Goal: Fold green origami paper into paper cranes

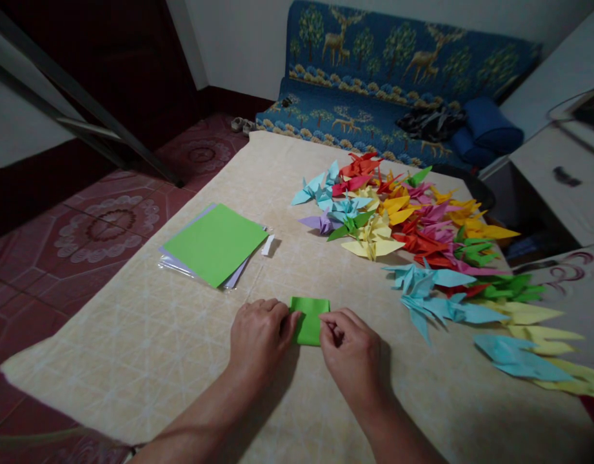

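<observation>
2 hands [258, 332] [352, 345] on 1 green paper [309, 322]

Green square [310, 322]: smooth matt paper; folded birds [422, 243]: creased matt paper; top sheet [216, 243]: smooth matt paper; sleeve [178, 267]: clear glossy plastic; sofa cover [374, 71]: matt cloth.

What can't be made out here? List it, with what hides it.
All in the head view:
Green paper square: parts of its side edges, under the left hand and right hand.
Lilac sheets: their number, under the green sheet.
Yellow paper crane: its end, cut off by the right picture edge.
</observation>
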Demonstrator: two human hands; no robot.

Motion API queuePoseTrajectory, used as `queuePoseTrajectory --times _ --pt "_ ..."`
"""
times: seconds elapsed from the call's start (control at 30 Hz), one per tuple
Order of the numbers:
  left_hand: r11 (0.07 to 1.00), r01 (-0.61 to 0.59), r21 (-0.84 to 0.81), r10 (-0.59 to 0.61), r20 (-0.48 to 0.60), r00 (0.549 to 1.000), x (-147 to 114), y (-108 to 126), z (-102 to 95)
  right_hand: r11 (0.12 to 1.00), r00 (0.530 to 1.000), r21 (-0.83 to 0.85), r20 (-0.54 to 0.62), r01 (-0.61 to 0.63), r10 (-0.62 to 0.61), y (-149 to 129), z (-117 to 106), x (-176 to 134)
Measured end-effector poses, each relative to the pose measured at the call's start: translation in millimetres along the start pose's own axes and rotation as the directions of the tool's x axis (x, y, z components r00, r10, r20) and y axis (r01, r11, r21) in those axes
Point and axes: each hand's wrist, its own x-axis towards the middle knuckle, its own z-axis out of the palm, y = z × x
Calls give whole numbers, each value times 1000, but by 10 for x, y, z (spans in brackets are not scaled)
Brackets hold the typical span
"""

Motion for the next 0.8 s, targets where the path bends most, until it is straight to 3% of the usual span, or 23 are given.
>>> queuePoseTrajectory --times 0.63,0.8 --pt "997 40 59 -42 40 998 57 31 3 998 999 -67 -41 -14 11 -19 40 6" --pt "996 52 75 -55 42 998 56 27 4 993 999 -111 -6 -45 45 -42 0 66"
